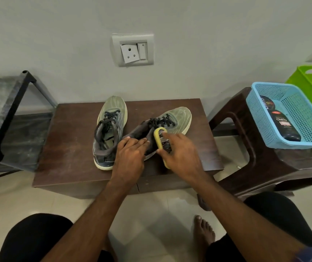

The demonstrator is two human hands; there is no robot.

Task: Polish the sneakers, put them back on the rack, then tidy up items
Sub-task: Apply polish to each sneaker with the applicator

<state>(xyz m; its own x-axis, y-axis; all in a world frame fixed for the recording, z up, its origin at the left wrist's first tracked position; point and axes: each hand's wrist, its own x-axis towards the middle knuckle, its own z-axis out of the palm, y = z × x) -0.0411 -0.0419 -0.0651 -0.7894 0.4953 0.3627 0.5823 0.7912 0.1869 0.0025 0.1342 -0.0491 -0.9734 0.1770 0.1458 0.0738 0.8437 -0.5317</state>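
The right hand point(181, 154) grips a yellow brush point(159, 138) from above, thumb curled along its near edge and fingers spread over its back; the bristle side is pressed against the outer flank of the right sneaker point(162, 127), just behind the laces; the brush's long axis runs from the hand's heel forward and a little leftward, roughly in line with the side of the shoe it rubs. The left hand point(130, 154) lies just beside it, fingers curled over the dark collar at the heel, holding the shoe steady; the two hands nearly touch across the heel.

That sneaker lies tilted on the brown table point(72, 148), heel toward the person, toe pointing away and to the right; so any further stroke toward the toe would, I judge, run away from the body along that diagonal, and the right hand is the nearer one for it. The left sneaker point(109, 133) stands upright just beside, toe pointing straight away, untouched by either hand.

Well to the right, a blue basket point(260, 118) on a dark stool point(253, 163) holds a polish bottle point(286, 127); a dark rack point(7, 114) stands at the left.
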